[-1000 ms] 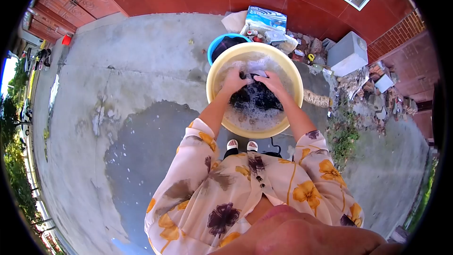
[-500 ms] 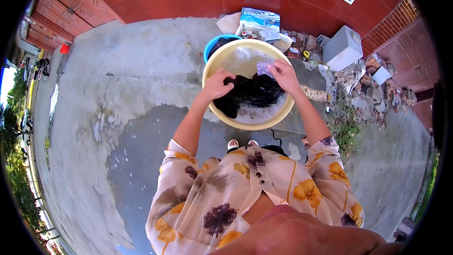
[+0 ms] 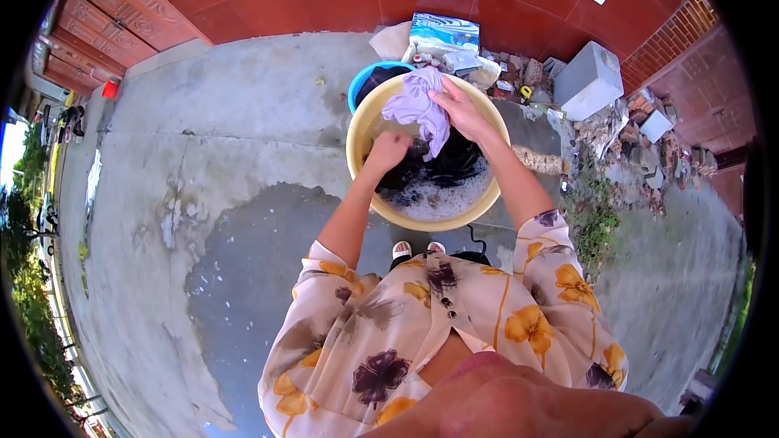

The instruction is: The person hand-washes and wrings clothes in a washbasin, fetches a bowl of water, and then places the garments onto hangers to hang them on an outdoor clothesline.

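Note:
A bunched lavender cloth (image 3: 419, 107) hangs from my right hand (image 3: 464, 112), whose fingers are closed on it at the far right part of a large cream basin (image 3: 359, 131). Its lower end reaches down to a wet black cloth (image 3: 450, 164) lying in sudsy water (image 3: 438, 203). My left hand (image 3: 389, 151) is curled shut at the left side of the basin, on the edge of the black cloth. The fingertips of this hand are hidden.
Behind the basin stands a blue tub (image 3: 357, 91) with dark cloth inside. A blue-and-white box (image 3: 445, 32), rubble (image 3: 645, 154) and a white block-shaped box (image 3: 591, 81) lie along the red wall (image 3: 341, 0). Wet concrete (image 3: 251, 251) spreads at the left.
My right hand has lifted the lavender cloth up out of the basin water, and more of it shows. My left hand has moved slightly right and down onto the black cloth, which has sunk lower.

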Available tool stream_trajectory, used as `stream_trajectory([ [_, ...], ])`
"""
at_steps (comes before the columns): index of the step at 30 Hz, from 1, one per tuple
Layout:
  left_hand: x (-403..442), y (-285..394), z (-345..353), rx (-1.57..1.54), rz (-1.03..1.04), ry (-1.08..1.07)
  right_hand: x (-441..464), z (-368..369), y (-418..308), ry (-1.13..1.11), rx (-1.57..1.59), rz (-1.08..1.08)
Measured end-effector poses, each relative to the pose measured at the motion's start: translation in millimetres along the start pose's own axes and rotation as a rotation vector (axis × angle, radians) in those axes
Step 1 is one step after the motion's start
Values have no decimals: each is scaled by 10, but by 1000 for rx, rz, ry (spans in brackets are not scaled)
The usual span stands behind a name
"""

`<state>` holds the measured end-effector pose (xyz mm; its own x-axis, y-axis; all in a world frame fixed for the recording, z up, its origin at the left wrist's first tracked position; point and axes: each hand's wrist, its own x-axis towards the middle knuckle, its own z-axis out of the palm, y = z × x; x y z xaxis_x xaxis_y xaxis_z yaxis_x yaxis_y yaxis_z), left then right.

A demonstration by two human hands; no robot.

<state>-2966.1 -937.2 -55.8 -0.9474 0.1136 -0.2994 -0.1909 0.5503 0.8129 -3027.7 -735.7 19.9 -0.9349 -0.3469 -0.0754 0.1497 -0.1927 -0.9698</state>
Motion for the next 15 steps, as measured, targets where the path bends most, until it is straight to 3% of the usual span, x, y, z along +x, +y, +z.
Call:
stream_trajectory([
  [1, 151, -167, 24, -122, -24, 186, -8, -17, 30, -156, -37, 24],
  [2, 105, -80, -26, -246, -50, 375, -3, -85, 150, -162, -33, 29],
  [3, 30, 10, -24, -76, 14, 433, 27, -141, 283, -154, -312, 46],
  [4, 148, -101, 79, 50, 127, 444, 71, -213, 448, -142, -592, 60],
  [5, 106, -19, 170, 172, 130, 410, 105, -285, 623, -152, -592, 59],
  [7, -13, 195, 296, 294, 122, 374, 129, -383, 913, 73, -1081, -179],
  [9, -39, 324, 339, 627, 33, 283, 121, -331, 903, 134, -1122, -47],
  [11, -5, 306, 361, 620, 44, 284, 42, -136, 697, 250, -1231, 212],
  [13, 130, 193, 432, 615, 59, 289, 110, -213, 959, 319, -1283, 100],
  [15, 408, -112, 615, 781, 17, 323, 374, -569, 1690, 402, -1361, -48],
])
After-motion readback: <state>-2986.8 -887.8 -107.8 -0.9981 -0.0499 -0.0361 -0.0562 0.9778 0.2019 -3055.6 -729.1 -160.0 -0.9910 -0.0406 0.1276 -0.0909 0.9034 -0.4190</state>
